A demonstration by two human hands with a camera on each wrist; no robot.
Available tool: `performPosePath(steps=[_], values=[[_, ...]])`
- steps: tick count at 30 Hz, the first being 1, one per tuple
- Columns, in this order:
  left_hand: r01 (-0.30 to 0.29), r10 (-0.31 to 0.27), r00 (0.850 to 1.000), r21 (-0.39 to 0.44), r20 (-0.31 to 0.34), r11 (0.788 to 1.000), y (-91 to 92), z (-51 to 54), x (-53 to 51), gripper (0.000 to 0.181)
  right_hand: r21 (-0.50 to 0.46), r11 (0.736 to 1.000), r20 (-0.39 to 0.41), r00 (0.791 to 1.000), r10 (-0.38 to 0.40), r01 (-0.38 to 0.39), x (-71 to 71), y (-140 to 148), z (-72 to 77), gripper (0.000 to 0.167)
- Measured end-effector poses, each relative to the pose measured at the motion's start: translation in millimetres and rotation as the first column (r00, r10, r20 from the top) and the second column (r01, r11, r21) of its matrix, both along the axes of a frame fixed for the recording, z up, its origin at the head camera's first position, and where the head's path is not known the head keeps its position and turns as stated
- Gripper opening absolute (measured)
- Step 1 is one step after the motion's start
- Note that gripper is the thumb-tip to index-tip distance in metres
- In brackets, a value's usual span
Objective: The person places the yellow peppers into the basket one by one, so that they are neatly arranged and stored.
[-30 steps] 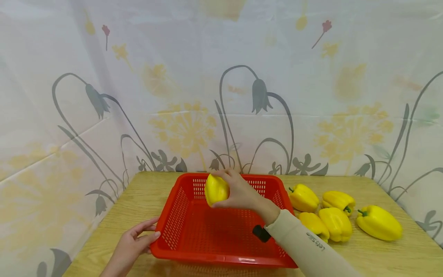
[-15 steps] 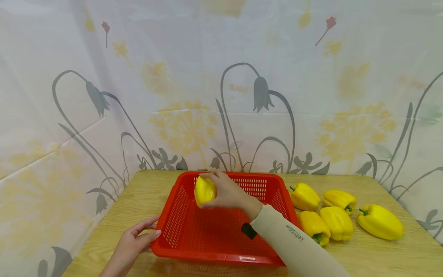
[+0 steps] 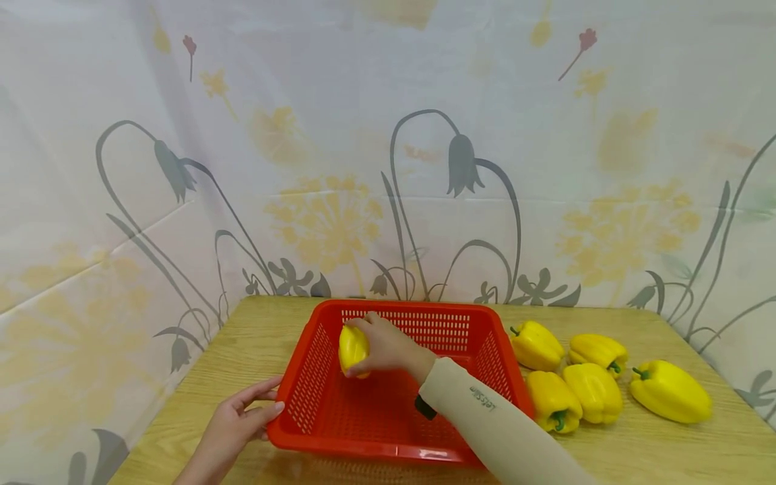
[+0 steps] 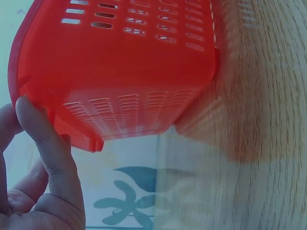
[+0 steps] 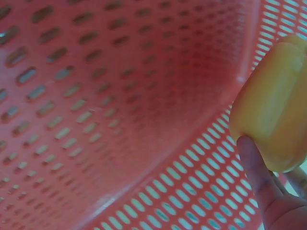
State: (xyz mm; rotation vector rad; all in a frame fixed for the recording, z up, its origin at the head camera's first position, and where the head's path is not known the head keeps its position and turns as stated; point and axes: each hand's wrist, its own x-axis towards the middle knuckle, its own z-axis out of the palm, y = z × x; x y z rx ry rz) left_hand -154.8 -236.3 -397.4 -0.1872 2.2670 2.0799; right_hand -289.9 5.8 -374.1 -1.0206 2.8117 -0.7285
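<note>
A red plastic basket (image 3: 364, 446) with slotted walls stands on the table. My left hand (image 3: 233, 424) holds its left rim between thumb and fingers; the left wrist view shows the thumb against the rim outside the basket wall (image 4: 110, 62). Inside the basket, towards the back left, my right hand (image 3: 388, 345) grips a yellow bell pepper (image 3: 353, 349). In the right wrist view the pepper (image 5: 271, 105) is at the right edge, near the slotted walls, partly cut off. Whether it touches the basket floor I cannot tell.
Several yellow bell peppers (image 3: 594, 393) lie right of the basket, the closest one (image 3: 553, 401) beside its right wall. The wooden table (image 3: 254, 337) ends at a flower-patterned cloth (image 3: 339, 135) behind. My right sleeve (image 3: 485, 411) crosses over the basket's front rim.
My right hand has moved left and then lower into the basket with the yellow bell pepper. The left hand has stayed on the rim.
</note>
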Motion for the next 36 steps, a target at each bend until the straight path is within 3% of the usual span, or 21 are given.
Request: performPosePath(steps=[7, 13, 36], values=[[0.005, -0.005, 1.0, 0.003, 0.005, 1.0, -0.3, -0.1, 0.0, 0.059, 0.053, 0.998, 0.078, 0.996, -0.034, 0.029, -3.1, 0, -13.5, 0.081], [-0.002, 0.002, 1.0, 0.009, -0.006, 1.0, -2.9, -5.9, -0.7, 0.061, 0.027, 1.0, 0.131, 0.991, 0.005, -0.009, -5.3, 2, -14.6, 0.08], [-0.022, 0.023, 1.0, -0.018, 0.011, 1.0, 0.8, -0.8, -0.6, 0.058, 0.031, 0.999, 0.105, 0.994, -0.014, 0.011, -5.8, -15, -19.0, 0.087]])
